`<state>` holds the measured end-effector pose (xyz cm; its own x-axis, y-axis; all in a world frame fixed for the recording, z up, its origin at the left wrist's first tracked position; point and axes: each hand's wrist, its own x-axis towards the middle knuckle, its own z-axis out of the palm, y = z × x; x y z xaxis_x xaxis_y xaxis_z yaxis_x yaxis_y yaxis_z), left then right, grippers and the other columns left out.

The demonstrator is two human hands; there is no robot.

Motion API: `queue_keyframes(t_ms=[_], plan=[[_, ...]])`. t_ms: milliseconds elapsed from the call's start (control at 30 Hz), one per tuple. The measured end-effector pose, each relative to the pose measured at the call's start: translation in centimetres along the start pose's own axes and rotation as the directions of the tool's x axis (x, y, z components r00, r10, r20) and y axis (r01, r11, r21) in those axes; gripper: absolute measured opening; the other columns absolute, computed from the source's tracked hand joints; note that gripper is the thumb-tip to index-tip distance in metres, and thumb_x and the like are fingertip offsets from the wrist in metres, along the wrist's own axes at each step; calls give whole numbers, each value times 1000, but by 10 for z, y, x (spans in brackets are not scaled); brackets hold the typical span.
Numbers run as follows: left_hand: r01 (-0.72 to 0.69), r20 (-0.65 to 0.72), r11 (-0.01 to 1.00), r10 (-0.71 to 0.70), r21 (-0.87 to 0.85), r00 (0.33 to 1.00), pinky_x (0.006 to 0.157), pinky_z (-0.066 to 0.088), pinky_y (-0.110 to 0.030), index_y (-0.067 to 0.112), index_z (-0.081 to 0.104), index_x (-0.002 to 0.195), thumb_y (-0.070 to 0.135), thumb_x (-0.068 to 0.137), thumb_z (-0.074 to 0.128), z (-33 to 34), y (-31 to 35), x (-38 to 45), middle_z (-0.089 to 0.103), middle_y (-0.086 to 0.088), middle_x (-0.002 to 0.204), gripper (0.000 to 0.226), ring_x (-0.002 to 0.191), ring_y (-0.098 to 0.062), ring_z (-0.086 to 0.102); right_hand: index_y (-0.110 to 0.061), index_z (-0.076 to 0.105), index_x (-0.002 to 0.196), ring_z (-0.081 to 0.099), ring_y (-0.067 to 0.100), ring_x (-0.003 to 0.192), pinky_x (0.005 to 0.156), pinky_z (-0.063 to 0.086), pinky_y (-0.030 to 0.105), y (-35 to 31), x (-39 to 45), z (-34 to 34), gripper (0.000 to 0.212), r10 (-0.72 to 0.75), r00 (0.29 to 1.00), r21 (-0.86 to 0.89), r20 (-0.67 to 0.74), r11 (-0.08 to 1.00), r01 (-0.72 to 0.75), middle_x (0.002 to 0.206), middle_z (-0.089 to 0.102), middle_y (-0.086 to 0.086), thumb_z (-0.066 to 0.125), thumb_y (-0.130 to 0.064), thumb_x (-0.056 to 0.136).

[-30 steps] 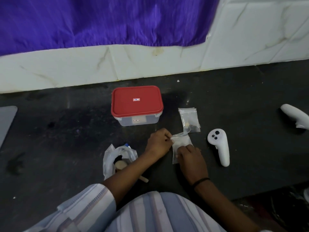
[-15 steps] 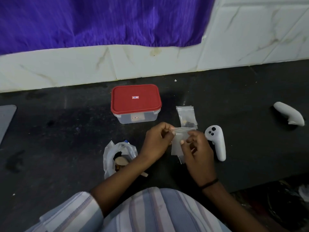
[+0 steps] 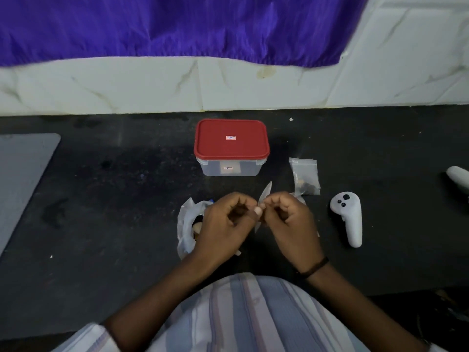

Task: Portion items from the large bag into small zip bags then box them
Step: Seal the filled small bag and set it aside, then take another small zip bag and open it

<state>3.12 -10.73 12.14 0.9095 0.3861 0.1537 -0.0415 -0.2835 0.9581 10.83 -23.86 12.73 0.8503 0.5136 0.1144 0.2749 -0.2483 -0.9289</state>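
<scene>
- Just below the middle of the frame, the left hand point(image 3: 228, 219) and the right hand point(image 3: 286, 217) meet thumb to thumb, each with fingers curled and pinching one side of a small zip bag point(image 3: 265, 193). It is held edge-on between them, a likely way to part or press its mouth; which of the two I cannot tell.
- Only a thin sliver of this bag shows above and below the fingertips, so whether anything is inside it is hidden.
- The large bag point(image 3: 186, 224), crumpled clear plastic with a pale item at its opening, lies on the dark floor point(image 3: 114, 212) just left of the left hand and partly under that wrist. That keeps the supply within a short reach.
- A filled zip bag point(image 3: 305, 177) lies flat to the upper right of the hands with dark pieces at its lower end. It seems set aside as a finished portion awaiting boxing.
- The box point(image 3: 232, 148), clear-walled with a red lid fitted on, sits above the hands at frame centre. With the lid on, boxing looks not yet begun.
- A white controller point(image 3: 347, 217) lies at right, apart from the work, and a second one point(image 3: 458, 180) sits at the right edge.
</scene>
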Motion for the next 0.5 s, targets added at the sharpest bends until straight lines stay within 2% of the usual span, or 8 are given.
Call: queue_keyframes(t_ms=[67, 133, 233, 300, 367, 433, 500], plan=[[72, -3, 997, -72, -15, 997, 77, 59, -34, 11, 71, 93, 17, 93, 65, -5, 0, 4, 73, 1, 85, 8, 83, -14, 71, -12, 63, 92, 69, 16, 76, 70, 59, 41, 0, 4, 3, 1, 45, 996, 58, 71, 997, -49, 81, 70, 2, 63, -12, 91], [158, 10, 987, -158, -33, 987, 77, 60, -42, 11, 71, 90, 20, 93, 66, -10, -1, 10, 73, -2, 82, 11, 79, -16, 72, -13, 61, 95, 70, 21, 78, 70, 58, 48, 1, 9, 5, 5, 49, 993, 82, 111, 995, -58, 83, 70, 6, 63, -12, 91], [234, 3, 972, -234, -36, 972, 72, 60, -49, 10, 70, 86, 16, 91, 66, -19, -1, 16, 72, -6, 77, 9, 74, -24, 71, -17, 61, 93, 69, 21, 77, 70, 57, 48, -3, 15, 7, 8, 4, 984, 56, 176, 998, -14, 82, 69, 5, 62, -10, 90], [229, -33, 972, -228, 59, 973, 68, 60, -47, 13, 69, 80, 13, 88, 64, -22, 1, 17, 70, -3, 71, 9, 67, -20, 70, -16, 63, 90, 67, 15, 72, 68, 58, 43, -8, 16, 9, 10, -24, 981, -14, 192, 1000, 27, 78, 69, 0, 62, -7, 89], [213, -102, 942, -192, 259, 976, 62, 57, -34, 19, 64, 72, 17, 85, 64, -24, 4, 16, 66, 4, 65, 13, 60, -8, 64, -17, 65, 89, 64, 9, 69, 66, 56, 34, -12, 16, 11, 10, -60, 983, -205, 173, 974, 96, 76, 66, -6, 61, -9, 88], [179, -175, 851, -104, 494, 979, 56, 45, -22, 23, 58, 66, 25, 82, 63, -26, 7, 13, 60, 9, 61, 17, 56, -5, 57, -19, 68, 92, 60, 9, 73, 65, 52, 30, -18, 15, 12, 12, -91, 977, -498, 191, 849, 176, 84, 63, -5, 57, -15, 89], [112, -170, 773, -6, 625, 985, 54, 39, -24, 22, 53, 63, 30, 79, 58, -24, 8, 7, 57, 9, 60, 19, 54, -6, 53, -18, 66, 91, 58, 17, 78, 63, 48, 32, -24, 15, 15, 17, -31, 972, -677, 232, 712, 184, 88, 55, -1, 50, -22, 92]])
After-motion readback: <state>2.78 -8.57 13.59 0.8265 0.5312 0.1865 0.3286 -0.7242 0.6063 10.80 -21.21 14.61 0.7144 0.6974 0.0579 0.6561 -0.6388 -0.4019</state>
